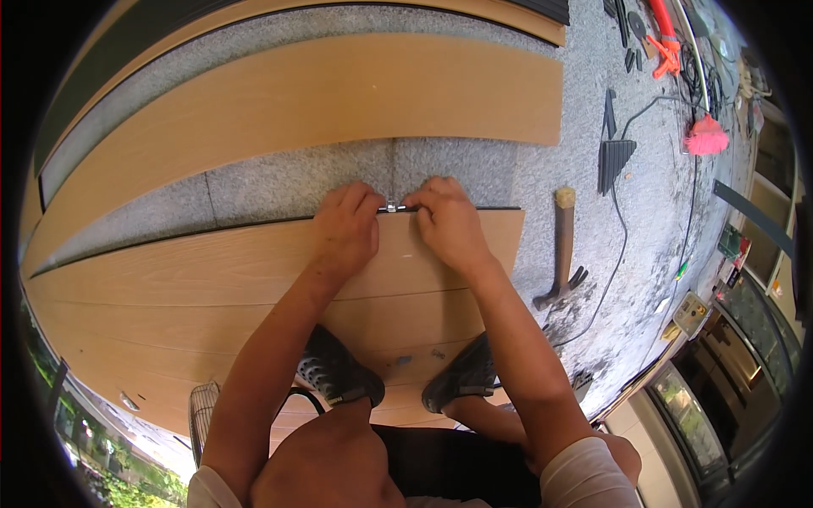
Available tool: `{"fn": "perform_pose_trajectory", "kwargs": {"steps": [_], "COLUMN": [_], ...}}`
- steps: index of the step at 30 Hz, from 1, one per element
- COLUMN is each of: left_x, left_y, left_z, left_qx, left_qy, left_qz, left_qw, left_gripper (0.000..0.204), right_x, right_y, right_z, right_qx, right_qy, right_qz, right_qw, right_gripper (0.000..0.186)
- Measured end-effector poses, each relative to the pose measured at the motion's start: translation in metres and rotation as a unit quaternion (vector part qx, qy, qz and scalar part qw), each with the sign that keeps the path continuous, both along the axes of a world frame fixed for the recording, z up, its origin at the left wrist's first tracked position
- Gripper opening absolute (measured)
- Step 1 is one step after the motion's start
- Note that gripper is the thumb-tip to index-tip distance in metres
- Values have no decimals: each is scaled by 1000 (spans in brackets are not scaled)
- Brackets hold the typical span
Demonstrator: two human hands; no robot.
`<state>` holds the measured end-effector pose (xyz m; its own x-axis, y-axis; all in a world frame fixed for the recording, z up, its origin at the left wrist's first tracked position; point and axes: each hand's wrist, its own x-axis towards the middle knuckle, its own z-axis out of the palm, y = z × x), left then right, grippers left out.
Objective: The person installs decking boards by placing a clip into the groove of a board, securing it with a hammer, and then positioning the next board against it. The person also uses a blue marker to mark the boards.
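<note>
My two hands meet at the far edge of a wide wood-coloured panel [212, 271] that lies under my feet. A small shiny metal fitting [391, 206] sits on the dark strip along that edge. My left hand [349, 222] pinches at the fitting's left side, its fingers curled over the panel edge. From the other side my right hand [447, 222] holds the fitting with thumb and bent fingers. The fingers partly hide the fitting, so its exact shape cannot be made out.
A separate wood-coloured board [339, 93] lies beyond on the grey stone floor [296, 179]. To the right are a claw hammer [565, 245], a black ribbed foot pedal [616, 162] with a cord, a pink brush [707, 135] and an orange-red tool [666, 42]. My dark shoes [339, 368] rest on the panel.
</note>
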<state>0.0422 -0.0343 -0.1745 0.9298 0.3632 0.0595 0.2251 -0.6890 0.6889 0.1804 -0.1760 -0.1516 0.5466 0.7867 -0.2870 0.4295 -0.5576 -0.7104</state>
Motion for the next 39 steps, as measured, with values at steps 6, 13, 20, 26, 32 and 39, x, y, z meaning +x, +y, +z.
{"fn": "perform_pose_trajectory", "kwargs": {"steps": [6, 13, 20, 26, 32, 39], "left_x": [-3, 0, 2, 1, -2, 0], "left_y": [0, 1, 2, -1, 0, 0], "left_z": [-4, -4, -3, -6, -6, -5], "left_qx": [26, 16, 22, 36, 38, 45], "left_qy": [19, 6, 1, 14, 12, 21], "left_qz": [11, -9, -21, -10, -3, -20], "left_qw": [999, 1000, 1000, 999, 999, 999], "left_gripper": [26, 29, 28, 27, 29, 31], "right_x": [-6, -9, -17, -8, -4, -1], "right_y": [0, 0, 4, -1, -5, -6], "right_z": [-6, -8, -7, -7, -7, -5], "right_qx": [35, 28, 25, 12, 41, 4], "right_qy": [-11, -25, -61, -53, -36, -106], "right_qz": [-46, -39, -66, -63, -56, -15], "right_qw": [998, 999, 996, 996, 997, 994], "right_gripper": [20, 18, 16, 16, 17, 13]}}
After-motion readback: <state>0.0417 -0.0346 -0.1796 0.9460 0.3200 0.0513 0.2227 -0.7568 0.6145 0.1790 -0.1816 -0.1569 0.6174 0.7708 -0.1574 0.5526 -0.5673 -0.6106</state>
